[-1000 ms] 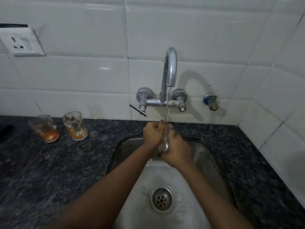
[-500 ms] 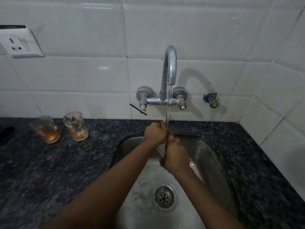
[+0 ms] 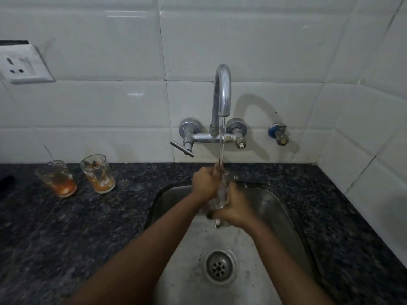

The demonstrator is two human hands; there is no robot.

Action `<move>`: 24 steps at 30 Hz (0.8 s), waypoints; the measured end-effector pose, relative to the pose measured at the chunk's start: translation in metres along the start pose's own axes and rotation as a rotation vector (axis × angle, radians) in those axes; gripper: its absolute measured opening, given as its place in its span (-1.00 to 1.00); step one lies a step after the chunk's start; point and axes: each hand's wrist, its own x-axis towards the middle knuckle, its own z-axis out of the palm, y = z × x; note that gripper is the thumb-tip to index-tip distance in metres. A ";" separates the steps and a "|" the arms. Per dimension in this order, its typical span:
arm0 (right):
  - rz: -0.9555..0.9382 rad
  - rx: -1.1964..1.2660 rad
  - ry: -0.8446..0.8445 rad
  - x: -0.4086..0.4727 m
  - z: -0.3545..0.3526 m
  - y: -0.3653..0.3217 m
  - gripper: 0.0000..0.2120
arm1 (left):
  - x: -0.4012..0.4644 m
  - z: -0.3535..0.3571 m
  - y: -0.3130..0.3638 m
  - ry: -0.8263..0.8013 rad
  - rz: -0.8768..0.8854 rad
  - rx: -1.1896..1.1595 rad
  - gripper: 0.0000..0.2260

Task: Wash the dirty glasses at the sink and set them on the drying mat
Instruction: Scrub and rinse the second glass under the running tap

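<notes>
I watched the left hand [image 3: 203,180] and right hand [image 3: 236,209] clasp one clear glass [image 3: 222,194] together under the tap [image 3: 222,91] stream, over the sink [image 3: 284,212], rinsing; two dirty glasses [image 3: 77,177] waited on the counter [image 3: 88,227].

I see a white wall socket [image 3: 22,66] at the far left, mounted on the white tiled wall [image 3: 275,45]. Well to its right, past the mixer fitting, a small valve with a blue collar [image 3: 278,134] sticks out of the tiles, low and just above the dark speckled stone counter [image 3: 66,227]. At the far left edge of the counter lies a black object [image 3: 6,181]; I cannot tell what it is.
</notes>
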 end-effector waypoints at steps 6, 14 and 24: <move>0.167 0.582 -0.198 -0.005 -0.001 0.006 -0.43 | -0.002 -0.003 -0.003 -0.012 0.059 0.030 -0.50; -0.028 0.301 -0.057 0.002 -0.002 0.014 -0.41 | -0.001 -0.004 -0.007 -0.020 0.086 -0.106 -0.57; -0.207 0.328 -0.018 0.005 0.000 0.011 -0.41 | -0.006 -0.008 -0.020 -0.104 -0.377 -0.877 -0.55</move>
